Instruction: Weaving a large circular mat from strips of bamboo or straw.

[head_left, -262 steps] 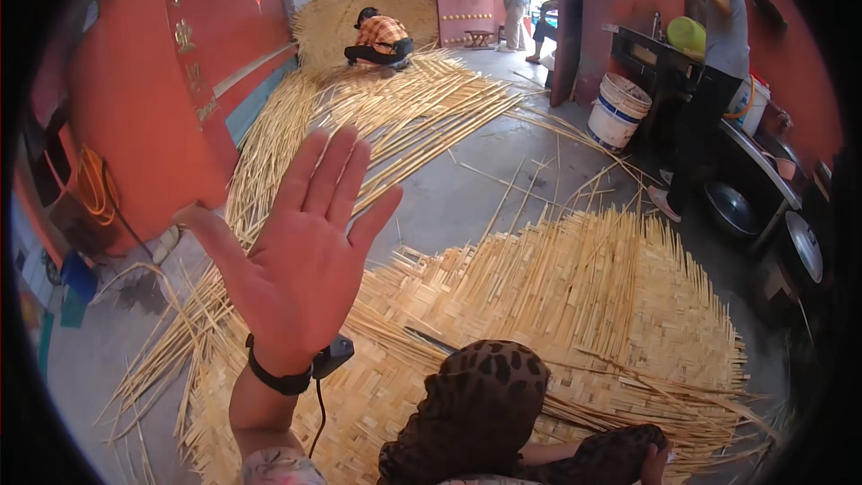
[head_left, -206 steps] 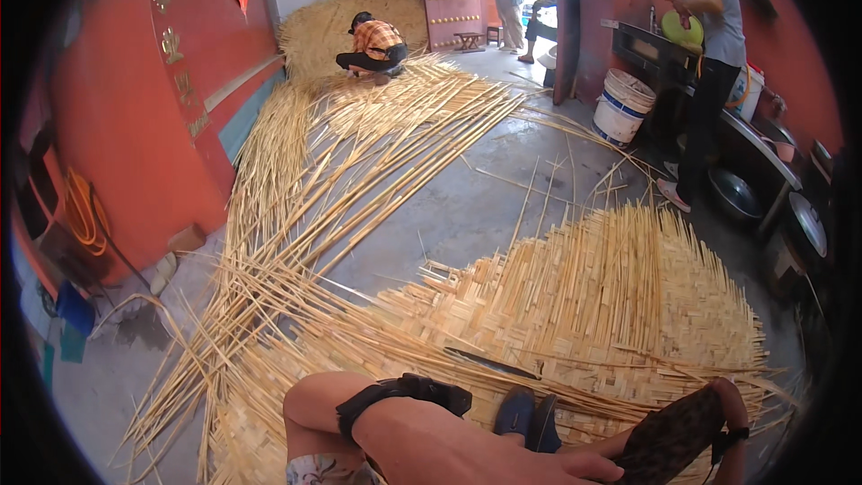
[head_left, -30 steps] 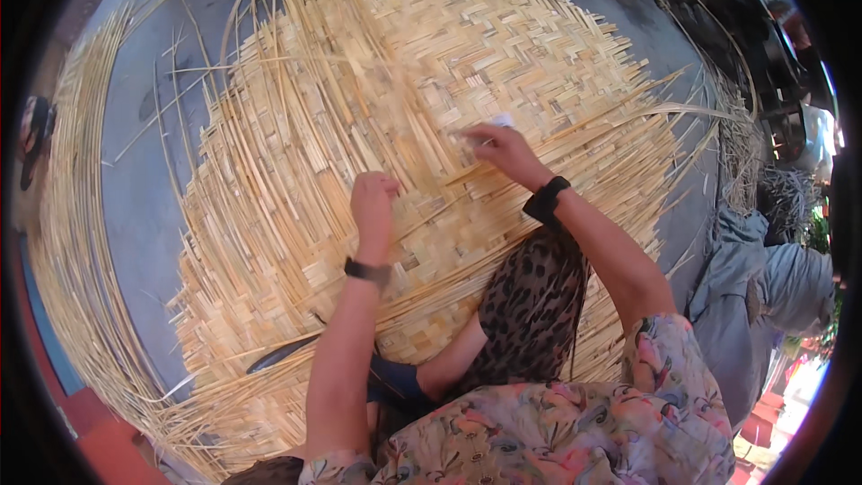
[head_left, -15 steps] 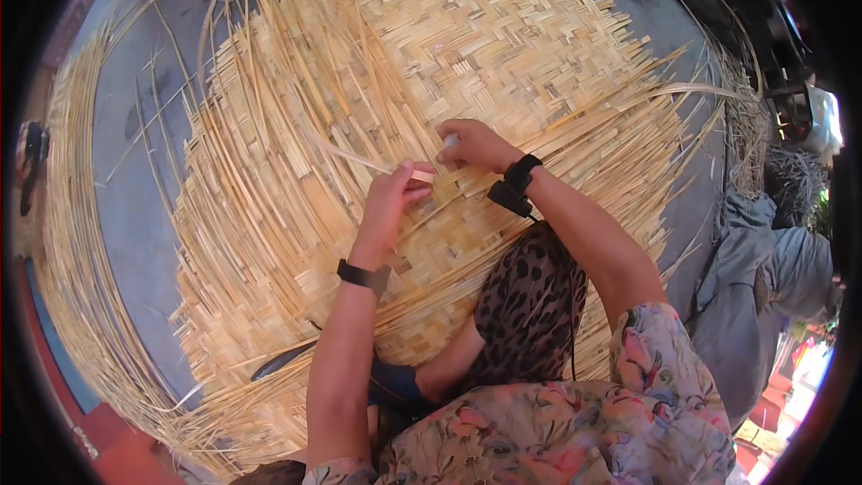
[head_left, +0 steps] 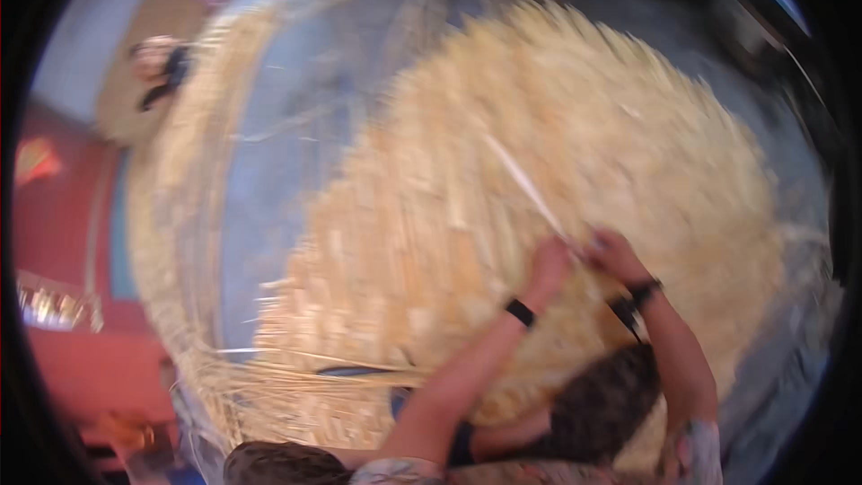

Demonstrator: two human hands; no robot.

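Your two hands meet over the near-right part of the mat point(head_left: 503, 216), which lies flat on the floor point(head_left: 287, 171) in front of your knees. Your left hand point(head_left: 549, 265) and right hand point(head_left: 615, 253) sit almost touching, both at the lower end of one pale strip point(head_left: 530, 190) that runs up and left across the weave. The picture is smeared by head motion, so whether the fingers of either hand are pinched on the strip or only resting beside it, I cannot tell.

Where this could go wrong, as I judge it: the strip is long, thin and free along most of its length. If you pull it at an angle to its run, it could kink or split, and a split edge is sharp enough to cut bare fingers. If you tug hard while it is threaded under crossing strips, you could lift or shift those neighbours and open a gap in the pattern. Your knee point(head_left: 602, 404) rests on the woven edge; sliding it could drag finished rows out of line.

The mat looks like a broad, rounded sheet of flat straw-coloured strips woven in a chequered pattern, dense in the middle. Loose unwoven ends point(head_left: 269, 368) fan out past its left and near edges.
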